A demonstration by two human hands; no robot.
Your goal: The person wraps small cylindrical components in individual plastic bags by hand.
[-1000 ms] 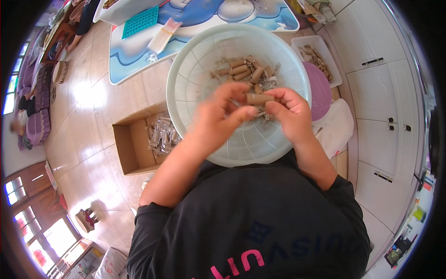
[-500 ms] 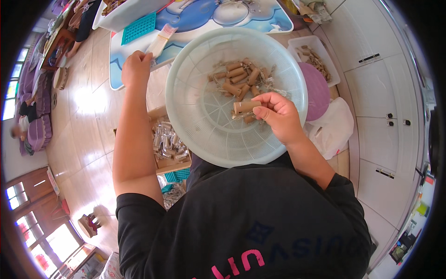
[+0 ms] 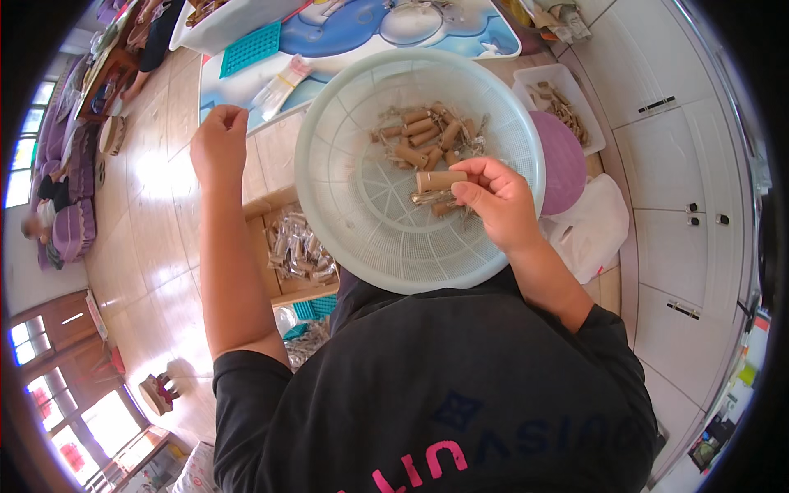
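Note:
A small brown cardboard tube (image 3: 437,180), lying level, is pinched between the thumb and fingers of my right hand (image 3: 499,204). It is held over a pale green plastic mesh basket (image 3: 345,238) at my lap. Inside the basket is a heap of similar brown tubes (image 3: 423,131) tangled with thin, shiny strands. To the left of the basket my left hand (image 3: 220,148) hangs over the floor with its fingers pressed together; whatever they may hold is too thin or hidden to make out. A banded stack of clear plastic bags (image 3: 283,86) lies on the table just beyond it.
A blue-and-white patterned table (image 3: 329,37) bears a teal grid tray (image 3: 251,49) and a white bin. Below my left forearm, a cardboard box (image 3: 297,294) holds wrapped tubes. At right are a white tub (image 3: 588,140), a purple round lid (image 3: 560,164), a white bag (image 3: 593,230) and cabinets.
My left hand has drawn away from the stack of bags, toward the left and slightly nearer to me. My right hand still holds the tube, which has shifted slightly.

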